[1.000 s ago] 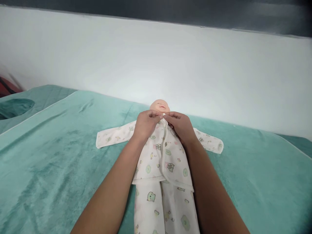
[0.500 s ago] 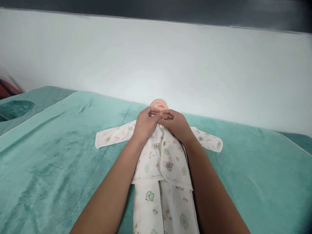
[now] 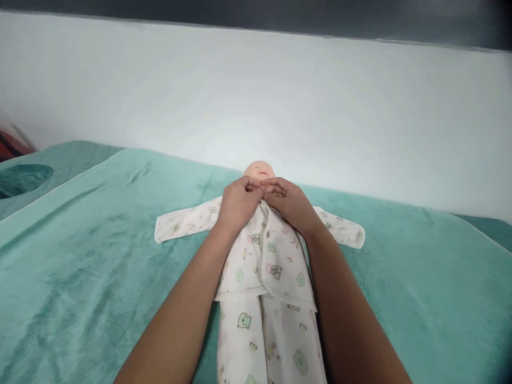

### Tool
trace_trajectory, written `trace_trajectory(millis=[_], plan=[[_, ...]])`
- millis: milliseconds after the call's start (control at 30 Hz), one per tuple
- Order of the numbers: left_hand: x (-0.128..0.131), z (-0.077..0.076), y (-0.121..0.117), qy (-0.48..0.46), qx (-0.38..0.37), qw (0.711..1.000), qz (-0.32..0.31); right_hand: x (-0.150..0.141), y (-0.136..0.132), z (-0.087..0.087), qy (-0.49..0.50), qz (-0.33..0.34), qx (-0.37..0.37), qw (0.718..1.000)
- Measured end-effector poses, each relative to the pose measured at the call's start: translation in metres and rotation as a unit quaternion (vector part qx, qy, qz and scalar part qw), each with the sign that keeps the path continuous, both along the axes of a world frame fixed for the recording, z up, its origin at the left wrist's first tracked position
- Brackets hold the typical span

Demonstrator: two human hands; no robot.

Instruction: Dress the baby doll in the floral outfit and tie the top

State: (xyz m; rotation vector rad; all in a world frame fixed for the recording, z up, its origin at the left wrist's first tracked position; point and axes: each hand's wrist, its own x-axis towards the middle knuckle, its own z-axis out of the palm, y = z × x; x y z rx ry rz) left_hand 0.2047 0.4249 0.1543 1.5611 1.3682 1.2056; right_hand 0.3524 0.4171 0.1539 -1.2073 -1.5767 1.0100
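A baby doll (image 3: 260, 169) lies on its back, its head away from me, dressed in a white printed jacket (image 3: 248, 261) and matching trousers (image 3: 242, 341). Both sleeves stretch out sideways. At the doll's neck my left hand (image 3: 241, 201) pinches the jacket's collar edge from the left. My right hand (image 3: 291, 202) is closed on the collar from the right, its fingertips meeting those of the left. The fingers hide the neckline and whatever fastening lies there. Below them the front edges overlap loosely down to the hem.
The doll rests on a wrinkled teal plush sheet (image 3: 100, 256). Behind it rises a white wall (image 3: 256, 101) with a dark band (image 3: 256, 16) on top. A hole (image 3: 26, 180) shows in the bed surface at far left, near a red item (image 3: 16, 145).
The fingertips have drawn closer together at the collar, and the pale spot under them is now covered. The doll and its clothes lie as before.
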Motion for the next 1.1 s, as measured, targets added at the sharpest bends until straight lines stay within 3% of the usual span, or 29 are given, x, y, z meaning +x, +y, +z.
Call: trace_trajectory(millis=[100,267,567,700,800,933,1033,1100], plan=[[-0.001,-0.003,0.003,0.001,0.016,1.0,-0.005,-0.001,0.003,-0.003,0.024,-0.018,-0.003,1.0],[-0.001,-0.007,0.006,0.011,0.027,1.0,0.005,-0.002,0.01,-0.009,0.061,-0.111,-0.014,0.992],[-0.001,-0.014,0.009,0.083,0.084,0.993,0.008,-0.007,0.011,-0.012,-0.002,-0.173,0.04,0.984],[-0.002,-0.012,0.008,0.086,0.087,0.992,-0.009,-0.009,0.004,-0.002,-0.073,-0.181,0.048,0.98],[-0.011,-0.004,0.004,0.071,0.053,0.996,-0.032,-0.014,-0.016,0.019,-0.188,-0.155,0.029,0.969],[-0.028,0.012,-0.005,0.077,-0.002,0.989,-0.124,-0.019,-0.045,0.045,-0.326,-0.064,-0.03,0.943],[-0.038,0.023,-0.012,0.096,-0.029,0.979,-0.179,-0.016,-0.054,0.051,-0.372,-0.041,-0.037,0.927],[-0.042,0.027,-0.015,0.108,-0.041,0.972,-0.204,-0.011,-0.051,0.05,-0.359,-0.029,-0.055,0.931]])
